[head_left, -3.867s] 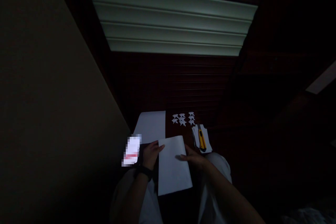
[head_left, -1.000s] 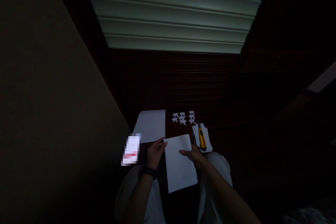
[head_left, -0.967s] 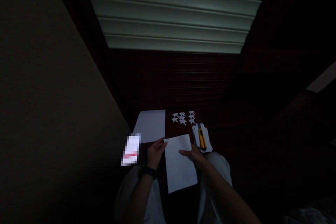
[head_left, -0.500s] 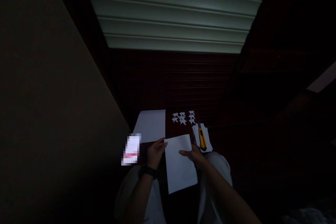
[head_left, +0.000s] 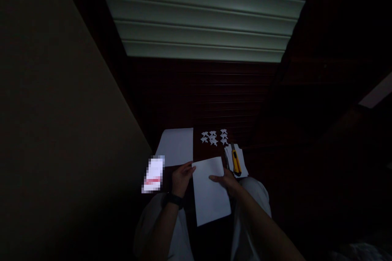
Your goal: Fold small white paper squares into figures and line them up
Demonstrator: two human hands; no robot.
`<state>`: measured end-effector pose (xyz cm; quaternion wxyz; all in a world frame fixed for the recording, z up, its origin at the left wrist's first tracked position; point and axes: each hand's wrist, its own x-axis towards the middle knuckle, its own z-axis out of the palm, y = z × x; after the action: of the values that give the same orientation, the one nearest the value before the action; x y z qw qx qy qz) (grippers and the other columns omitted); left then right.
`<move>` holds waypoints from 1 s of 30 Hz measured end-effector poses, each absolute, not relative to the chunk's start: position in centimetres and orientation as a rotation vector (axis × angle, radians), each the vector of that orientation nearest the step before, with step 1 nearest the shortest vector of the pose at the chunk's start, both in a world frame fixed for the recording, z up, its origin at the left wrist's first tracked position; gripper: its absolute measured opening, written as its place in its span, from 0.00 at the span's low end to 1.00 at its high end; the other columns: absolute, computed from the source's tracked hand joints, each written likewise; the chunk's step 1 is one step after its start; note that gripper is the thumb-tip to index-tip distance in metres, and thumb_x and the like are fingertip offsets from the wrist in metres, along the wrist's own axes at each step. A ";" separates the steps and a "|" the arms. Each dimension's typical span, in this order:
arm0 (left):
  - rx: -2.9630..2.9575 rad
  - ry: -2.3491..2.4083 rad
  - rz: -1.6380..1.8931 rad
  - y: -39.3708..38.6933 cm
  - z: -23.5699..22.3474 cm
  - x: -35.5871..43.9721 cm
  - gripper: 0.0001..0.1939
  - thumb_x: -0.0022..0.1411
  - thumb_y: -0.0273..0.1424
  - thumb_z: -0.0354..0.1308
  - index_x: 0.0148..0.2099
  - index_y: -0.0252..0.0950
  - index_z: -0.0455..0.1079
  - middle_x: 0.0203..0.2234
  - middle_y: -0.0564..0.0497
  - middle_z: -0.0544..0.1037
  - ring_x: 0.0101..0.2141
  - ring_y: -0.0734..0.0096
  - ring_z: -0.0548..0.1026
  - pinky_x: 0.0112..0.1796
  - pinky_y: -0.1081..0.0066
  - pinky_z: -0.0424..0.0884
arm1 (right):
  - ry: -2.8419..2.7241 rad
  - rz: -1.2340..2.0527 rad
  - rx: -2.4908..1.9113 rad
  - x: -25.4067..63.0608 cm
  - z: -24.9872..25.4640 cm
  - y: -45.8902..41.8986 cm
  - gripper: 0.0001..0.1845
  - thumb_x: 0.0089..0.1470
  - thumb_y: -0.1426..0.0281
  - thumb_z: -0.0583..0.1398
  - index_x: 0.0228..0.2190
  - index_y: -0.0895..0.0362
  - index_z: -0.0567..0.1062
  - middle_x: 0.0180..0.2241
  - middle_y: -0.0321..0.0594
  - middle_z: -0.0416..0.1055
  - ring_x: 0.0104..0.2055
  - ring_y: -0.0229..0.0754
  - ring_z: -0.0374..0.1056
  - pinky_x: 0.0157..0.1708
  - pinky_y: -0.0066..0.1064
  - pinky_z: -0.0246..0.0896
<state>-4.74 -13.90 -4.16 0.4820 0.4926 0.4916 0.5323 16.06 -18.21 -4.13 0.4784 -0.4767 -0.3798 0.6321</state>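
A white sheet of paper (head_left: 210, 195) is held between my two hands, above my lap. My left hand (head_left: 181, 178), with a dark watch (head_left: 174, 200) on the wrist, pinches the sheet's upper left corner. On the other side my right hand (head_left: 227, 182) grips the right edge, its thumb lying on top and its fingers hidden beneath. The sheet's upper right edge looks curved over. Just beyond the right hand, a yellow utility knife (head_left: 236, 162) rests on a small stack of cut white paper (head_left: 241, 157).
Another white sheet (head_left: 177, 147) lies at the table's back left, beside a blurred-out bright rectangle (head_left: 153, 174). Several small folded white paper pieces (head_left: 213, 137) sit in groups at the back. Behind stands a dark slatted panel (head_left: 226, 98); a wall (head_left: 61, 89) rises at left.
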 end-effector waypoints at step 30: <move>1.251 1.242 1.291 -13.6 -4.5 -4.8 0.21 0.49 0.41 0.62 0.42 0.33 0.73 0.28 0.46 0.80 0.28 0.64 0.78 0.26 0.71 0.73 | -0.940 1.569 -1.156 16.0 -3.7 -18.3 0.31 0.31 0.66 0.70 0.42 0.60 0.74 0.41 0.47 0.76 0.41 0.53 0.72 0.43 0.43 0.64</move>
<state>-4.85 -13.65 -4.55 0.4602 0.5084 0.5045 0.5247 16.04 -18.25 -3.73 0.4698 -0.4717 -0.3834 0.6401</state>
